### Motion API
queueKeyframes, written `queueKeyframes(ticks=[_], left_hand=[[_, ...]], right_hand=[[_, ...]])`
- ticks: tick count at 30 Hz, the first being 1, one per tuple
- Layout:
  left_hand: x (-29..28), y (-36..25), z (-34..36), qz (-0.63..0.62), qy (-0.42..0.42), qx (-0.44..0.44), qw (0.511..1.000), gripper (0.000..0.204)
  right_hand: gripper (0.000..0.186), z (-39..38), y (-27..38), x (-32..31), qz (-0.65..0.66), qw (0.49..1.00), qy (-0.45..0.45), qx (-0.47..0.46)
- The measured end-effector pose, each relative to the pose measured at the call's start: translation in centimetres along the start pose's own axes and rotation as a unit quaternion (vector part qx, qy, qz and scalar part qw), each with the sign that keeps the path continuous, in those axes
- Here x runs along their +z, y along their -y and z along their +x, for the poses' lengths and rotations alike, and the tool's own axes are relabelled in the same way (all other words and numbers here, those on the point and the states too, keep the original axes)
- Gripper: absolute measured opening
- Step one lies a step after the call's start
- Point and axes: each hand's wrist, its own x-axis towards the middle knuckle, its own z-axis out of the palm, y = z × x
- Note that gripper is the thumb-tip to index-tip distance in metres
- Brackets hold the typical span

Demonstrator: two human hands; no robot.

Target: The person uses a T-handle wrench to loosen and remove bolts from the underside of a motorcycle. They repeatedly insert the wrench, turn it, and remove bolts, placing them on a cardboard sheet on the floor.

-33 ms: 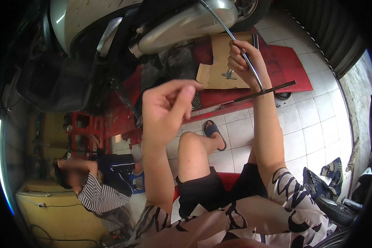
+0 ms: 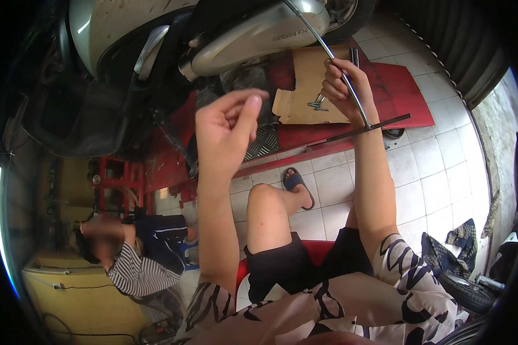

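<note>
Viewed from the floor beside the work, left to right:

1. Yellow unit (image 2: 81, 299), quantity one: lower left corner.
2. Co-worker (image 2: 141, 267), quantity one: in a striped top, at a blue stool (image 2: 190, 253), quantity one.
3. Left hand (image 2: 225, 129): raised, forearm nearly vertical from the lower edge. Fingers half curled, thumb upright beside the forefinger. Grip: released; I see nothing between the digits.
4. Motorbike (image 2: 253, 46), quantity one: above both hands, its silver cover facing the person.
5. Sandal (image 2: 293, 179), quantity one visible: dark, worn on a foot on the tiled floor.
6. Cardboard sheet (image 2: 305, 75), quantity one: flat on the red platform (image 2: 405, 95). Small metal parts (image 2: 318, 104) lie on it, at least two; they are too small for me to count exactly.
7. Right hand (image 2: 359, 86): raised, forearm near vertical, fingers bent toward the thumb. Grip: closed around the shaft of the T-handle wrench (image 2: 357, 104), quantity one. The shaft slants up and left to the upper edge of view; the crossbar passes across the wrist.
8. Patterned cloth (image 2: 440, 256) and wheel (image 2: 466, 290), one each: lower right, near each other.
</note>
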Motion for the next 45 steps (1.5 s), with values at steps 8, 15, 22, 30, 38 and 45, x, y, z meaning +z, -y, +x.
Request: queueKeyframes(ticks=[8, 15, 22, 30, 38, 45], left_hand=[[1.3, 9.2, 15.5, 0.094, -0.267, 0.120, 0.952, 0.033], [3.2, 9.3, 19.0, -0.004, -0.326, 0.088, 0.941, 0.026], [3.5, 9.5, 17.6, -0.066, -0.337, 0.139, 0.929, 0.019], [6.6, 19.5, 8.0, 0.067, -0.135, 0.078, 0.986, 0.014], [7.4, 22.2, 3.7, 0.051, 0.006, -0.036, 0.998, 0.032], [9.3, 12.0, -6.6, 0.189, 0.070, 0.233, 0.951, 0.044]], right_hand=[[0.031, -2.7, 0.0, -5.4, 0.070, 0.996, 0.055, -0.007], [0.032, -3.1, 0.4, -5.7, 0.047, 0.998, 0.049, -0.002], [0.031, -2.0, 0.0, -5.5, 0.045, 0.998, 0.050, 0.002], [0.030, -1.9, 0.4, -5.8, 0.042, 0.998, 0.044, -0.006], [0.034, -1.4, -0.8, -5.7, 0.027, 0.987, 0.160, 0.019], [0.037, 0.2, -3.7, -1.1, -0.060, 0.986, 0.131, 0.085]])
